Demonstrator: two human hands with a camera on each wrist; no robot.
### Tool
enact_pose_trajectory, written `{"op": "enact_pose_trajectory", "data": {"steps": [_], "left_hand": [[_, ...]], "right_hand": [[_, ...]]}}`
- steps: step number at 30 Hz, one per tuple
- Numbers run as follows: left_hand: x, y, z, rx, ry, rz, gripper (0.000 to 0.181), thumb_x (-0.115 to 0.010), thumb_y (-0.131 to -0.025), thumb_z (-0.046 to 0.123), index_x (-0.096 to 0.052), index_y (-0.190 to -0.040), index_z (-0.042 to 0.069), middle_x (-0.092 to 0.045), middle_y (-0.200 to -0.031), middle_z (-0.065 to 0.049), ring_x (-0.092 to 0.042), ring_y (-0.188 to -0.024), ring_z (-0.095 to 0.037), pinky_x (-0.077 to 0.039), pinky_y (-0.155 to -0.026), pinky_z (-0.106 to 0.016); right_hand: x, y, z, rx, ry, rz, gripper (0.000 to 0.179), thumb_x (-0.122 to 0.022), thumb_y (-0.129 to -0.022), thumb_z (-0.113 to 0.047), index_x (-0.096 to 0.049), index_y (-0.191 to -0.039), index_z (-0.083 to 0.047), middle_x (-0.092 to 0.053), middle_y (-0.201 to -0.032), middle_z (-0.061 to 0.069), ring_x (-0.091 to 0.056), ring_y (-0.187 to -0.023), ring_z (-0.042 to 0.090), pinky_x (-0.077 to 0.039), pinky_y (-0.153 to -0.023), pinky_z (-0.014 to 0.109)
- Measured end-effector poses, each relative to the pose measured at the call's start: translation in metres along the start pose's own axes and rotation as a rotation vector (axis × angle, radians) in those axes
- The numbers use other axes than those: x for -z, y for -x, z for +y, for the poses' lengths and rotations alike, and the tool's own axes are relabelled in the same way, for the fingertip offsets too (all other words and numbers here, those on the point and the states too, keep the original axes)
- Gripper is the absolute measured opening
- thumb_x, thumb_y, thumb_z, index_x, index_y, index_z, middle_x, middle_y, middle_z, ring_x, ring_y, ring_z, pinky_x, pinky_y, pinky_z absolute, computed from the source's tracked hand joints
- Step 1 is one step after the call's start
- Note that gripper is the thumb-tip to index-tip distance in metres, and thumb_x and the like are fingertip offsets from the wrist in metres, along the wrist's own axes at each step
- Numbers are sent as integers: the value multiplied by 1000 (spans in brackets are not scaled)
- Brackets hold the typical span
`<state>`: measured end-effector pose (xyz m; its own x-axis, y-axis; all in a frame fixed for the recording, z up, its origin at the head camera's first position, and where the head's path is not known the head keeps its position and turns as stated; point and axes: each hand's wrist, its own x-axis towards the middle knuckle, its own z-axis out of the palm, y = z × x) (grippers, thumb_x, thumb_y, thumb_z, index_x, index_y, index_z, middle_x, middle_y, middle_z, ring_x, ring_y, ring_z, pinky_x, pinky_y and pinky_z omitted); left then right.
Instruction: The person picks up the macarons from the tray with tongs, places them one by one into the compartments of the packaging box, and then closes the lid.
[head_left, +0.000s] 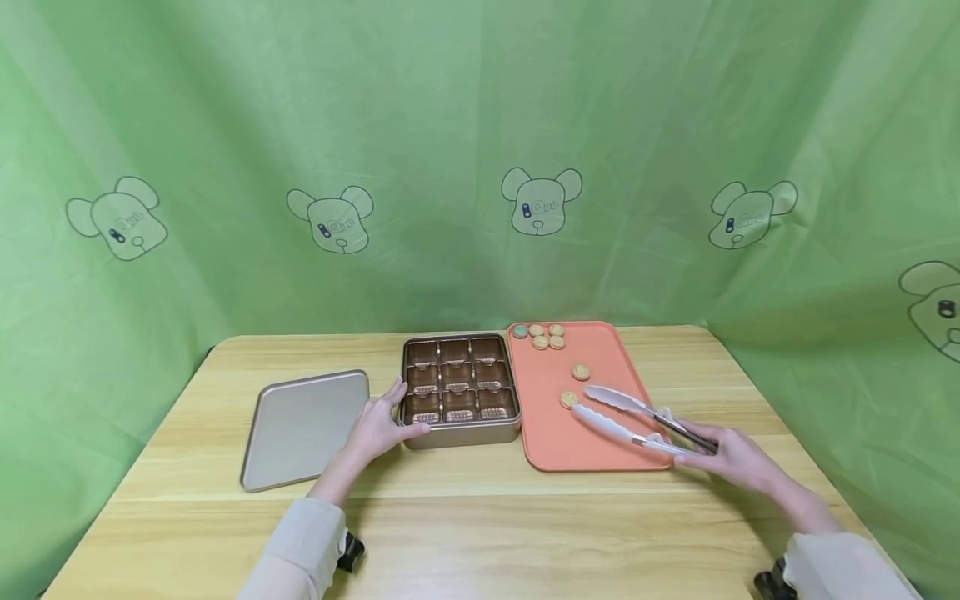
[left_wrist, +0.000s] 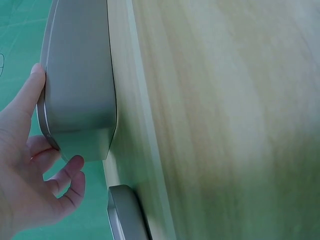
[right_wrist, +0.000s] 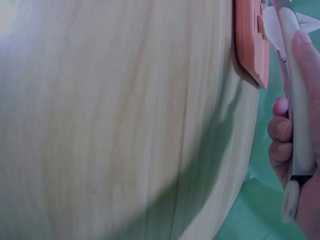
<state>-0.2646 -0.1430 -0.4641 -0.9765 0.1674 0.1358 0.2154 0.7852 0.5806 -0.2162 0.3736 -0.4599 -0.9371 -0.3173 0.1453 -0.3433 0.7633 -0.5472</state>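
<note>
A metal tin box (head_left: pixel 461 433) with a brown nine-compartment insert (head_left: pixel 457 375) stands in the middle of the table in the head view. My left hand (head_left: pixel 381 425) grips its near left corner, thumb on the front rim and fingers along the left side. In my right hand (head_left: pixel 731 457) is a pair of tongs (head_left: pixel 607 423), held by the handles with the white arms spread apart. Their tips are right at a beige macaron (head_left: pixel 568 400) on the coral tray (head_left: pixel 555 450). Another beige macaron (head_left: pixel 581 372) lies just beyond it. No macaron shows in the insert's compartments.
A flat metal lid (head_left: pixel 307 425) lies left of the tin box, partly behind my left hand. At the tray's far left corner sit a green macaron (head_left: pixel 521 332) and several beige macarons (head_left: pixel 541 342). A green curtain (head_left: pixel 435 275) hangs behind the wooden table (head_left: pixel 525 533).
</note>
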Motion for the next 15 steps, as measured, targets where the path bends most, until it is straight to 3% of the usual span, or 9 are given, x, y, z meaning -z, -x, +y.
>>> {"op": "enact_pose_trajectory", "data": {"steps": [2, 8, 12, 15], "left_hand": [[0, 0, -1, 6, 0, 1, 93, -76, -66, 47, -38, -136, 0, -31, -145, -11, -52, -100, -36, -50, -76, -41], [0, 0, 0, 18, 5, -10, 94, -75, -65, 49, -37, -137, 2, -30, -146, -10, -48, -109, -38, -50, -67, -33], [0, 0, 0, 9, 4, -5, 93, -75, -65, 48, -38, -136, 1, -30, -145, -10, -50, -105, -38, -51, -70, -35], [0, -1, -1, 3, -2, -4, 93, -75, -66, 48, -38, -136, 0, -29, -145, -9, -49, -110, -40, -51, -73, -38]], "right_hand": [[-1, -1, 0, 2, 13, -4, 62, -73, -77, -22, -48, -126, 7, -38, -54, -8, -27, -43, -2, -31, -35, 19], [-2, -3, -2, -19, 32, -25, 65, -73, -77, -25, -47, -127, 7, -36, -53, -8, -27, -43, -2, -31, -35, 19], [-3, -6, -4, -28, 58, -29, 65, -73, -76, -27, -49, -126, 6, -36, -54, -6, -26, -43, -1, -30, -35, 19], [-3, -9, -5, -39, 77, -25, 64, -72, -77, -29, -50, -126, 5, -50, -63, 4, -26, -45, 1, -31, -38, 20]]}}
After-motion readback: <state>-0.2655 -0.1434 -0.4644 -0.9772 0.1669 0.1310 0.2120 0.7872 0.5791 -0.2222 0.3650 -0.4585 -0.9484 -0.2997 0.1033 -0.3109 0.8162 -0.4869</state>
